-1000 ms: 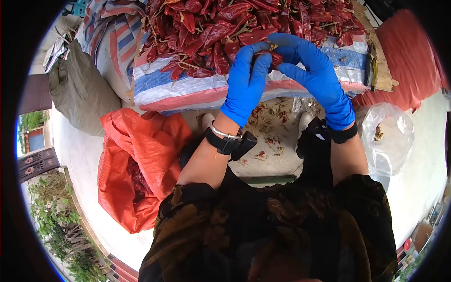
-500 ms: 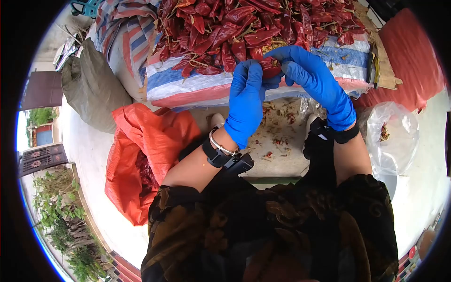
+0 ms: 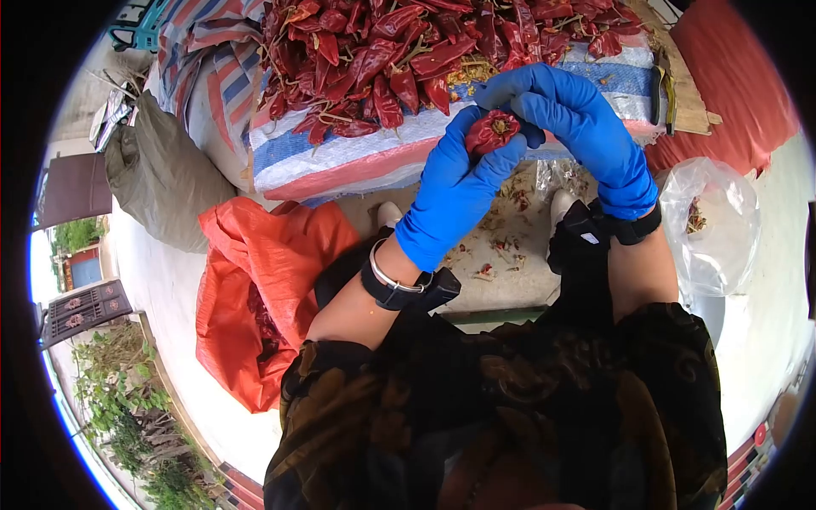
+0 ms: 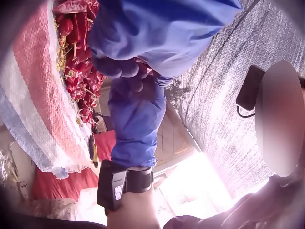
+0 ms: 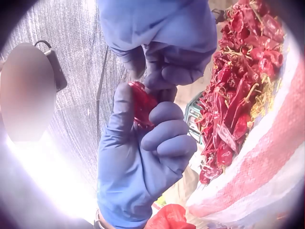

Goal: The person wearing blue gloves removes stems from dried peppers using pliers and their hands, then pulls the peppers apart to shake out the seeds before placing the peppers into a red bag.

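Over the near edge of the striped sheet, my blue-gloved left hand grips a wrinkled, dark red dried chili pepper, its stem end facing up. From the other side my gloved right hand bends over the pepper, fingertips at its end. The right wrist view shows the pepper between the left thumb and curled fingers, with the right thumb and fingers closing in at its top. Gloves hide most of it in the left wrist view. Behind the hands lies a heap of dried chilies.
A red sack holding chilies stands at the left, with a grey-green sack behind it. To the right are a clear plastic bag with scraps and a full red sack. Stem bits litter the floor between the feet.
The left hand has turned, so the pepper now shows its stem end upward. Both hands have shifted slightly right and away from the heap's middle.
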Available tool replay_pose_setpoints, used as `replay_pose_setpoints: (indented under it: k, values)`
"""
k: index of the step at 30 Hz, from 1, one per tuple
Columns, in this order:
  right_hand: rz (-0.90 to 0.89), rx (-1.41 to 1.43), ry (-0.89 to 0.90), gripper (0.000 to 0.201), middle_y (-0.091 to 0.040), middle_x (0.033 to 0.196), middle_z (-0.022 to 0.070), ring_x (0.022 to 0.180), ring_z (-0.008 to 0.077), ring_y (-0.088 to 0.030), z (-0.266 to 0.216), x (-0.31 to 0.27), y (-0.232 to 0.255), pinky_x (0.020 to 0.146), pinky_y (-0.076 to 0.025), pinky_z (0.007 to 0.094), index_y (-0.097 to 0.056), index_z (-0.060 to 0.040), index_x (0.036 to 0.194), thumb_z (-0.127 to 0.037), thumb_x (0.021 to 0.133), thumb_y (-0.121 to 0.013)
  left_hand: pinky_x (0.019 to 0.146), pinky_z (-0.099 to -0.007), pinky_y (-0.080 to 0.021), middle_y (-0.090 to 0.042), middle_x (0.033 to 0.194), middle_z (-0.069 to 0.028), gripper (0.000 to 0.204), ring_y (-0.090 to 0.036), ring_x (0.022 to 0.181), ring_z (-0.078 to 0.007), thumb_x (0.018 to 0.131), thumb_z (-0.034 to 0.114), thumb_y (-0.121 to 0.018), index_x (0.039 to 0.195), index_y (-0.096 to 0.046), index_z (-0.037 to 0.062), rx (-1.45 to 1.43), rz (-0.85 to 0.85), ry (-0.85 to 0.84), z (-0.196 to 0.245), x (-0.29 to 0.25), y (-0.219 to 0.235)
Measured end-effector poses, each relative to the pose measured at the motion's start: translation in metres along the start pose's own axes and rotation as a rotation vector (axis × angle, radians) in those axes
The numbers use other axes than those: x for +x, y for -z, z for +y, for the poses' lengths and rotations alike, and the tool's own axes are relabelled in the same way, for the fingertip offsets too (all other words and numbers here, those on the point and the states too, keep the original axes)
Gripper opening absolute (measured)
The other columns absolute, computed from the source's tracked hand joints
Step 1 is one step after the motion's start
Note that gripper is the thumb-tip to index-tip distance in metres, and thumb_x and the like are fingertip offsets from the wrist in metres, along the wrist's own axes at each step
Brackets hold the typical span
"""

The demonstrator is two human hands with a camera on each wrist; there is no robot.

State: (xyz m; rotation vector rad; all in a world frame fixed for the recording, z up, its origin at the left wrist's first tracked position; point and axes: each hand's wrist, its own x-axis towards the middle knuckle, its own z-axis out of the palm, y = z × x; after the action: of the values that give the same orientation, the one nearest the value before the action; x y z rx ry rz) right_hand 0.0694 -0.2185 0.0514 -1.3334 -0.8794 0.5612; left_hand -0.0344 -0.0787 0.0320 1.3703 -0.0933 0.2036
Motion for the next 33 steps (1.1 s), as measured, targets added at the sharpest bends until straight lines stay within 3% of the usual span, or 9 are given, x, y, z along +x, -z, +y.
replay_pose_setpoints:
  k: [6, 8, 12, 18, 21, 23, 25, 27, 33]
  values:
    - [0.070, 0.005, -0.109, 0.024, -0.060, 0.084, 0.0007, 0.077, 0.0077, -0.054, 0.004, -0.006, -0.008, 0.067, -0.044, 0.0222, -0.058, -0.0053, 0.108, -0.012, 0.084, -0.057, 0.078, -0.0228, -0.044, -0.056, 0.099, -0.0041, 0.039, -0.052, 0.086, -0.0087, 0.085, 0.015, -0.058, 0.118, -0.041, 0.0002, 0.155, 0.014, 0.048, -0.011, -0.005, 0.005]
    - [-0.052, 0.072, -0.116, 0.027, -0.061, 0.092, 0.0020, 0.086, 0.0092, -0.055, 0.010, -0.006, -0.002, 0.076, -0.044, 0.0235, -0.057, -0.0053, 0.110, -0.008, 0.083, -0.058, 0.064, -0.0203, -0.039, -0.053, 0.088, 0.0007, 0.038, -0.045, 0.071, -0.0066, 0.090, 0.036, -0.048, 0.111, -0.050, 0.0048, -0.053, -0.027, 0.118, -0.007, -0.010, 0.006]
    - [-0.062, -0.051, -0.046, 0.027, -0.060, 0.098, 0.0029, 0.092, 0.0098, -0.054, 0.010, -0.003, 0.000, 0.081, -0.043, 0.0237, -0.056, -0.0051, 0.112, -0.010, 0.085, -0.056, 0.053, -0.0204, -0.030, -0.049, 0.075, 0.0026, 0.048, -0.036, 0.059, -0.0063, 0.090, 0.049, -0.038, 0.101, -0.053, 0.0054, -0.066, 0.058, 0.232, -0.024, 0.001, 0.017]
    - [0.817, -0.699, -0.015, 0.033, -0.058, 0.102, 0.0075, 0.088, 0.0147, -0.056, 0.012, -0.020, 0.083, 0.078, -0.043, 0.0245, -0.057, -0.0063, 0.111, -0.021, 0.081, -0.062, 0.049, -0.0206, -0.030, -0.050, 0.070, 0.0038, 0.033, -0.038, 0.056, -0.0049, 0.088, 0.043, -0.049, 0.088, -0.058, 0.0110, -0.143, 0.333, 0.199, -0.051, 0.008, 0.024]
    - [1.023, -1.530, -0.036, 0.046, -0.057, 0.097, 0.0181, 0.087, 0.0309, -0.057, 0.029, -0.049, 0.142, 0.075, -0.045, 0.0377, -0.058, -0.0044, 0.108, -0.033, 0.072, -0.065, 0.050, -0.0202, -0.031, -0.053, 0.072, 0.0035, 0.026, -0.041, 0.059, -0.0042, 0.085, 0.039, -0.056, 0.087, -0.059, 0.0124, -0.236, 0.456, 0.211, -0.042, 0.014, 0.018]
    - [1.086, -1.617, -0.246, 0.040, -0.057, 0.100, 0.0200, 0.092, 0.0328, -0.056, 0.030, -0.067, 0.160, 0.075, -0.045, 0.0408, -0.060, -0.0052, 0.102, -0.033, 0.074, -0.061, 0.046, -0.0213, -0.030, -0.052, 0.068, 0.0029, 0.027, -0.041, 0.055, -0.0050, 0.084, 0.041, -0.056, 0.083, -0.060, 0.0142, -0.283, 0.573, 0.220, -0.049, 0.016, 0.027]
    - [1.117, -1.660, -0.325, 0.037, -0.058, 0.100, 0.0206, 0.091, 0.0328, -0.057, 0.037, -0.081, 0.179, 0.074, -0.046, 0.0410, -0.061, -0.0053, 0.099, -0.034, 0.074, -0.060, 0.044, -0.0219, -0.028, -0.051, 0.065, 0.0024, 0.027, -0.040, 0.052, -0.0057, 0.084, 0.041, -0.056, 0.079, -0.059, 0.0144, -0.294, 0.447, 0.186, -0.051, 0.013, 0.039]
    - [0.959, -1.507, -0.676, 0.035, -0.060, 0.095, 0.0212, 0.085, 0.0343, -0.059, 0.041, -0.089, 0.193, 0.071, -0.046, 0.0421, -0.062, -0.0050, 0.092, -0.035, 0.074, -0.059, 0.040, -0.0237, -0.023, -0.047, 0.057, 0.0020, 0.031, -0.035, 0.044, -0.0076, 0.086, 0.041, -0.054, 0.069, -0.055, 0.0145, -0.270, 0.426, 0.175, -0.041, 0.015, 0.035]
    - [0.879, -1.485, -0.670, 0.030, -0.061, 0.086, 0.0217, 0.082, 0.0365, -0.060, 0.055, -0.082, 0.199, 0.071, -0.047, 0.0424, -0.063, -0.0024, 0.085, -0.030, 0.072, -0.060, 0.043, -0.0215, -0.026, -0.045, 0.059, 0.0051, 0.028, -0.036, 0.048, -0.0055, 0.087, 0.038, -0.053, 0.071, -0.055, 0.0149, -0.301, 0.355, 0.101, -0.035, 0.007, 0.045]
